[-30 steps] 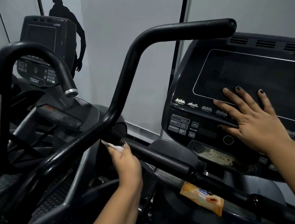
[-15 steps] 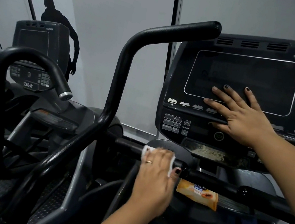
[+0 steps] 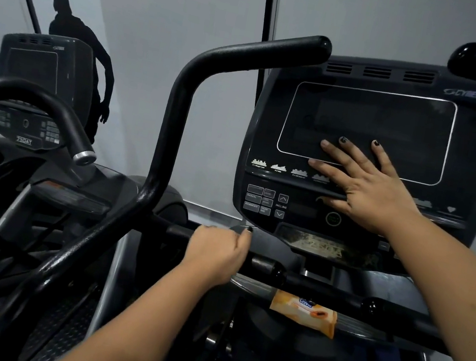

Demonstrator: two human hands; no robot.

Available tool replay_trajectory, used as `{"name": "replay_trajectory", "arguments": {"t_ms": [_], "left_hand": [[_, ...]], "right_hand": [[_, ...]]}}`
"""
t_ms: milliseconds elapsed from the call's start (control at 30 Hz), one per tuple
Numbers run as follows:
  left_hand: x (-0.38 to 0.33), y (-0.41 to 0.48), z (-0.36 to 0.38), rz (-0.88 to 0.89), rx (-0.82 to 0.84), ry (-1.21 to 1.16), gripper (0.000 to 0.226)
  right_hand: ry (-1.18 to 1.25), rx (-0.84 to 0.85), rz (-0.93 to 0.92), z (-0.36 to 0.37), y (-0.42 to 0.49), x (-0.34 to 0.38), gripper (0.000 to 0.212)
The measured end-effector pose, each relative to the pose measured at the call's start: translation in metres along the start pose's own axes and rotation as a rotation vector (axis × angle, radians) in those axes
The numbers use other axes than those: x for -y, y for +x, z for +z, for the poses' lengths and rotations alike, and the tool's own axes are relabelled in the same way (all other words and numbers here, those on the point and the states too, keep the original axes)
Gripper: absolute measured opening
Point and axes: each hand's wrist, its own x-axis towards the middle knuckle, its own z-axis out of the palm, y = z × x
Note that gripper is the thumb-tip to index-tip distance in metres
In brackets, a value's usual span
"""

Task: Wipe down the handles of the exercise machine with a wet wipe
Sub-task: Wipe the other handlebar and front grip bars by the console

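The left hand [image 3: 215,254] is seen curled closed around the low horizontal handle [image 3: 266,265] of the exercise machine; the wet wipe cannot be made out under the fingers. Just left of that hand, the tall curved handle [image 3: 178,112] rises past it. Below and right of it, an orange wipe packet [image 3: 304,313] is lodged under the bar. Further right, the right hand [image 3: 369,187] is laid flat and open, fingers spread, against the console [image 3: 367,126], gripping nothing.
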Motion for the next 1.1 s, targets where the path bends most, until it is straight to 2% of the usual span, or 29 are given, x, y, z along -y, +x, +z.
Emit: {"name": "replay_trajectory", "arguments": {"t_ms": [67, 133, 267, 400, 500, 567, 667, 900, 1033, 1100], "left_hand": [[-0.019, -0.003, 0.001, 0.116, 0.035, 0.028, 0.040], [-0.031, -0.014, 0.008, 0.228, -0.013, -0.004, 0.041], [-0.019, -0.026, 0.016, 0.318, -0.112, -0.048, 0.035], [0.013, -0.021, 0.009, 0.261, -0.093, 0.047, 0.041], [0.050, -0.011, 0.001, 0.135, -0.072, 0.061, 0.052], [0.056, -0.006, -0.003, 0.067, -0.043, 0.071, 0.046], [0.026, -0.005, 0.001, 0.103, 0.003, 0.083, 0.035], [-0.053, -0.008, 0.007, 0.249, 0.103, 0.059, 0.040], [-0.081, -0.015, 0.014, 0.340, 0.089, 0.049, 0.036], [-0.082, -0.017, 0.017, 0.369, 0.027, 0.026, 0.043]], "right_hand": [[0.005, -0.005, -0.002, 0.000, 0.000, 0.000, 0.072], [0.001, -0.008, -0.002, 0.000, -0.001, 0.000, 0.072], [0.009, -0.007, -0.006, 0.000, -0.001, -0.001, 0.072], [0.015, 0.002, -0.004, -0.001, -0.001, -0.001, 0.072], [0.011, -0.004, -0.006, 0.000, -0.001, 0.000, 0.072], [0.021, 0.001, 0.001, -0.001, -0.001, 0.000, 0.071], [0.026, 0.004, 0.000, -0.001, -0.001, 0.000, 0.071], [0.028, 0.028, 0.009, -0.003, 0.000, 0.000, 0.071], [0.058, 0.057, 0.025, -0.006, 0.000, 0.002, 0.072], [0.076, 0.070, 0.029, -0.007, 0.000, 0.001, 0.072]]}}
